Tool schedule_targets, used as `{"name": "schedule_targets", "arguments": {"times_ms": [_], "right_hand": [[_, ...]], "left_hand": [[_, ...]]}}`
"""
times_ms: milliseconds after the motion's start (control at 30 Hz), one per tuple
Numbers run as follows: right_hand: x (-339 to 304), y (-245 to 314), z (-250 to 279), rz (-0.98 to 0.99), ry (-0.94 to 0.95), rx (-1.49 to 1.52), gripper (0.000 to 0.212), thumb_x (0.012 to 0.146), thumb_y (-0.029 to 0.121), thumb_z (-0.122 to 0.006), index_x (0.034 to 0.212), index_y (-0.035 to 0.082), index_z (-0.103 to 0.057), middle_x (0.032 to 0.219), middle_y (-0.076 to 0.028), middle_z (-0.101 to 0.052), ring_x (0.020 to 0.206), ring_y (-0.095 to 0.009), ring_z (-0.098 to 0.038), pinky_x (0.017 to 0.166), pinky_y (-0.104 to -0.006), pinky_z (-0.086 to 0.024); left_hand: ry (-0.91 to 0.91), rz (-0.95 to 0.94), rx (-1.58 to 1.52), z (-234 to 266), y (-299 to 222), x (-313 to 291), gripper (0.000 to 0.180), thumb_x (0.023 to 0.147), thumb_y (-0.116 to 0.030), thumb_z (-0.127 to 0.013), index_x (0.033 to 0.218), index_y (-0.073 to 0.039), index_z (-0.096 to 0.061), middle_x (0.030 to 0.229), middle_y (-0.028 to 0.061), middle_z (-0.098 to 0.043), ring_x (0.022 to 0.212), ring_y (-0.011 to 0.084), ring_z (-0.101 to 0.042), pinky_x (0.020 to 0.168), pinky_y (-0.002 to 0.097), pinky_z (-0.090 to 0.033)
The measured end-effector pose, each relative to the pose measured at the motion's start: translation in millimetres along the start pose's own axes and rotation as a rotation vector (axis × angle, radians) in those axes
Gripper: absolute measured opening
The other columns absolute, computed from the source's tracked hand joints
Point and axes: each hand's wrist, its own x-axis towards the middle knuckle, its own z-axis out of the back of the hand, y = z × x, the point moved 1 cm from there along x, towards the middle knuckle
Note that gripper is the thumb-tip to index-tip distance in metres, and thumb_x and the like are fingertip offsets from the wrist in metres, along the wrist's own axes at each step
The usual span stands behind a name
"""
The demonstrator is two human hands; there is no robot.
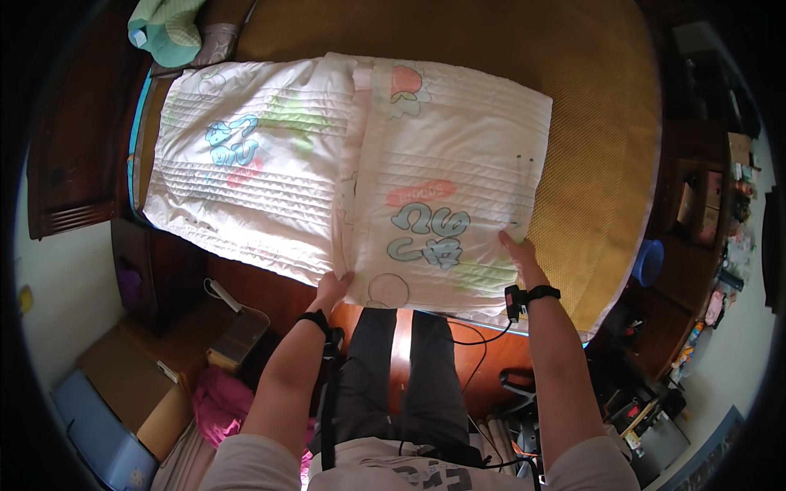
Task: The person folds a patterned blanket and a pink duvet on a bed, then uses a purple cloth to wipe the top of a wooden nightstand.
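A white quilt (483, 147) with blue, pink and green prints lies across the bed. Its right part is folded over in a thick panel, while the left part (270, 155) spreads out in wrinkled, stitched rows. My left hand (334, 288) grips the near edge, close to where the folded panel begins. At the panel's lower right side, my right hand (517, 249) holds the edge with the thumb on top; its other fingers are mostly hidden by the cloth.
A tan woven mat (594, 188) covers the bed. A green pillow (169, 33) lies at the far left corner. On the left stand a cardboard box (131, 372) and a blue bin (102, 434). A blue basin (648, 262) sits right of the bed, before cluttered shelves.
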Motion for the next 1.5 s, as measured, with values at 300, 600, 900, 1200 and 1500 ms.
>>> {"name": "schedule_targets", "arguments": {"times_ms": [300, 600, 900, 1200, 1500], "right_hand": [[9.6, -19.4, 4.7, 0.021, 0.142, 0.266, 0.05, 0.083, 0.017, -0.069, 0.125, 0.0, -0.05, 0.114, -0.013, -0.06, 0.101, -0.024, -0.059, 0.086, -0.0337, -0.046], [15.1, -27.6, -2.9, 0.246, -0.202, 0.157, 0.058, 0.082, 0.012, -0.066, 0.132, -0.004, -0.041, 0.127, -0.02, -0.053, 0.114, -0.032, -0.053, 0.098, -0.0374, -0.04], [-11.7, -31.9, 43.4, -0.136, 0.012, 0.211, 0.071, 0.078, 0.021, -0.075, 0.134, -0.003, -0.039, 0.131, -0.021, -0.051, 0.118, -0.034, -0.051, 0.098, -0.0396, -0.04], [63.6, 75.1, 73.5, -0.029, -0.112, 0.191, 0.088, 0.076, 0.044, -0.074, 0.139, 0.0, -0.032, 0.129, -0.018, -0.051, 0.118, -0.03, -0.049, 0.096, -0.037, -0.039], [156.5, 155.7, 51.6, 0.119, -0.063, 0.231, 0.06, 0.082, 0.03, -0.071, 0.123, -0.008, -0.049, 0.114, -0.015, -0.06, 0.101, -0.02, -0.057, 0.088, -0.031, -0.045]], "left_hand": [[0.321, -0.156, 0.001, -14.3, 6.1, -14.2, 0.056, 0.086, -0.04, -0.064, 0.118, 0.006, -0.057, 0.098, 0.0162, -0.067, 0.093, 0.0229, -0.063, 0.079, 0.0352, -0.049], [0.007, 0.312, -0.168, -23.5, -17.5, -24.0, 0.049, 0.091, -0.044, -0.054, 0.105, 0.002, -0.056, 0.067, 0.0081, -0.055, 0.049, 0.0185, -0.052, 0.044, 0.0303, -0.045], [0.317, -0.366, 0.357, 10.6, -30.1, 12.8, 0.066, 0.07, -0.043, -0.074, 0.114, 0.003, -0.058, 0.101, 0.0183, -0.066, 0.09, 0.0267, -0.065, 0.077, 0.0315, -0.051], [-0.602, -0.408, -0.085, 26.0, -117.8, 36.4, 0.063, 0.074, -0.043, -0.076, 0.109, 0.004, -0.054, 0.097, 0.0114, -0.056, 0.09, 0.0205, -0.053, 0.079, 0.0341, -0.045], [-0.196, -0.402, -0.325, 48.2, -280.3, 85.7, 0.049, 0.08, -0.025, -0.071, 0.118, 0.0, -0.053, 0.099, 0.0108, -0.063, 0.085, 0.0173, -0.06, 0.074, 0.0306, -0.048]]}}
